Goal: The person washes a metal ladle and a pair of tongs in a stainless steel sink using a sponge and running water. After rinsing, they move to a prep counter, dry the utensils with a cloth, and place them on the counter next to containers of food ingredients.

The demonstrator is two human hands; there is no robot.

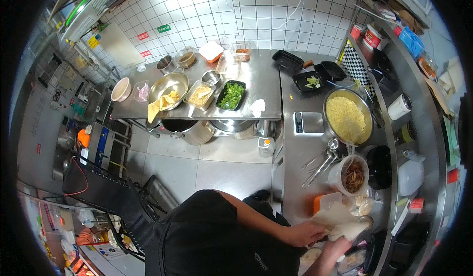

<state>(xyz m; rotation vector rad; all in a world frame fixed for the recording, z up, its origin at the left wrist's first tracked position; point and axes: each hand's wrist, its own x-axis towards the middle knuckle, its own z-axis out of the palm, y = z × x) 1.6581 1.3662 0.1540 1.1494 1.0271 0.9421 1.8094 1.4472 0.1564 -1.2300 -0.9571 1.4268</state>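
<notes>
My left hand (307,233) grips the near edge of a pale cloth (334,217) above the right counter. My right hand (338,247) is under another fold of this cloth and appears to hold it too. A round metal object (365,221), only partly visible, touches the cloth's right side; what it is I cannot tell. Just beyond my hands are an orange-and-white container (325,203) and a white tub (349,175) of dark reddish-brown food. Below my hands lies a clear food pack (353,261), partly hidden by my right forearm.
Metal ladles (325,161), a digital kitchen scale (309,123) and a bowl of noodles (347,119) occupy the right counter. A loaded metal shelf (391,158) edges it. Across the floor, a steel table (258,73) bears chopped greens (232,95) and a metal bowl (168,85).
</notes>
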